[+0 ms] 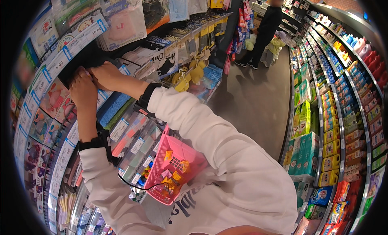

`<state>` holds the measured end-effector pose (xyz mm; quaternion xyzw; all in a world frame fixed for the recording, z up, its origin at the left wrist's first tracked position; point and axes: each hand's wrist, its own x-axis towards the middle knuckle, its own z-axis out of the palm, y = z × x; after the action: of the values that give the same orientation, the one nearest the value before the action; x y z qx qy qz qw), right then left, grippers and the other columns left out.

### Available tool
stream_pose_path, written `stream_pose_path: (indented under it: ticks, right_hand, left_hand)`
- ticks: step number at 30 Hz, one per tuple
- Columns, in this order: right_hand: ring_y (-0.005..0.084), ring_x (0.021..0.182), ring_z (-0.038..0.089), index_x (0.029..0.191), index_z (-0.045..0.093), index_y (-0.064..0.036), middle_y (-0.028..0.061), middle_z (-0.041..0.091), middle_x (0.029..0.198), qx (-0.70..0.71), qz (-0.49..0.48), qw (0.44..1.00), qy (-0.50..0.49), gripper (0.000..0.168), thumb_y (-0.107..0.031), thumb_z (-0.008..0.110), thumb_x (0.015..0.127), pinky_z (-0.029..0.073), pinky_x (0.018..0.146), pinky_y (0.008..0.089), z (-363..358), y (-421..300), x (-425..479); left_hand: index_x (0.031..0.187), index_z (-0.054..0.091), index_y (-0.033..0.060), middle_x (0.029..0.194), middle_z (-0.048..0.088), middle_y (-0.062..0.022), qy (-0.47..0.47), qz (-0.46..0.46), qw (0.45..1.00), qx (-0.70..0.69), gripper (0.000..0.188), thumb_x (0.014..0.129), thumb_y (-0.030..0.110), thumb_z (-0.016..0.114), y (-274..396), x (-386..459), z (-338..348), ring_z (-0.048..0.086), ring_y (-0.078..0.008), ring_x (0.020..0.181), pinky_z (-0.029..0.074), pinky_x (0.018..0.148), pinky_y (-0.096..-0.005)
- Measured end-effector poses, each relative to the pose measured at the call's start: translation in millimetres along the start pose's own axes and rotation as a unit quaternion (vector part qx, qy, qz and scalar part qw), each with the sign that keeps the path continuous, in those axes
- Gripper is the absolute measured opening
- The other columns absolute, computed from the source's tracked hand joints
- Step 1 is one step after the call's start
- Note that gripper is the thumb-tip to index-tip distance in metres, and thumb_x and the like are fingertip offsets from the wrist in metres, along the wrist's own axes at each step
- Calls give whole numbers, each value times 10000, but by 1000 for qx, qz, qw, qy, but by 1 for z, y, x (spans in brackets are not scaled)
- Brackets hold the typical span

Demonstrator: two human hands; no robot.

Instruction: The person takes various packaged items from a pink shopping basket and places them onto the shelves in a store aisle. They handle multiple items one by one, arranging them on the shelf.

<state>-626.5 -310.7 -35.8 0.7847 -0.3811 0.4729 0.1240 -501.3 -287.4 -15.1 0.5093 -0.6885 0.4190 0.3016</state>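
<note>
Both my hands reach into a dark gap in the store shelf on the left. My left hand [82,88] is bent at the gap's front, its fingertips hidden in shadow. Touching or nearly touching it is my right hand [106,76], its fingers pointing inward. Whether either hand grips anything cannot be seen. Just below my wrists lie a folded blue towel [114,109] and a green towel [122,115]. A pink plastic basket [194,153] is below my right forearm, with several orange-wrapped packets [169,183] in it.
A shelf-edge price rail [60,62] curves past my hands. Hanging packs [124,26] crowd above, and yellow sponge-like items [189,76] hang beyond. A person in dark clothes [266,26] stands in the aisle [248,98] beside a small person. Toilet-paper packs [303,156] line the right shelf.
</note>
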Motion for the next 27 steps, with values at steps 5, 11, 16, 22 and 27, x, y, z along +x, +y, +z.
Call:
stream_pose_path:
  ticks: [5, 11, 16, 22, 27]
  right_hand:
    - [294, 675, 652, 853, 615, -93, 113, 666, 692, -4, 9, 1000, -19, 198, -280, 551, 848, 436, 700, 432, -2, 2, 0]
    - [317, 764, 657, 954, 594, -89, 148, 673, 757, 13, 20, 998, -58, 162, -205, 524, 865, 445, 739, 430, -15, -7, 0]
    - [318, 764, 658, 957, 600, -89, 144, 675, 760, 16, 26, 998, -61, 163, -199, 522, 865, 442, 744, 436, -16, -6, 1]
    - [316, 760, 655, 936, 602, -85, 132, 675, 757, 7, 23, 998, -58, 164, -218, 528, 874, 439, 745, 443, -12, -5, 1]
    - [310, 769, 655, 923, 600, -84, 133, 678, 769, 17, 24, 998, -61, 165, -225, 529, 877, 437, 745, 436, -13, -6, 1]
  left_hand:
    - [1140, 563, 30, 1101, 648, -132, 24, 14, 1000, 7, 326, 875, 220, 570, 0, 1, 4, 654, -276, 906, 528, 789, -355]
    - [1132, 558, 35, 1057, 649, -134, 14, 7, 1000, 11, 321, 877, 229, 560, -2, 0, 2, 652, -282, 891, 525, 786, -361]
    - [1138, 567, 35, 1049, 659, -149, 28, 14, 999, 6, 324, 874, 224, 563, -2, 1, 5, 664, -293, 877, 527, 793, -375]
    - [1146, 571, 40, 1039, 669, -155, 31, 10, 999, -1, 332, 868, 221, 572, -2, 2, 3, 671, -299, 873, 530, 797, -382]
    - [1123, 549, 33, 1086, 642, -130, 25, 2, 1000, 4, 315, 857, 201, 568, 0, 1, 3, 645, -281, 912, 515, 815, -360]
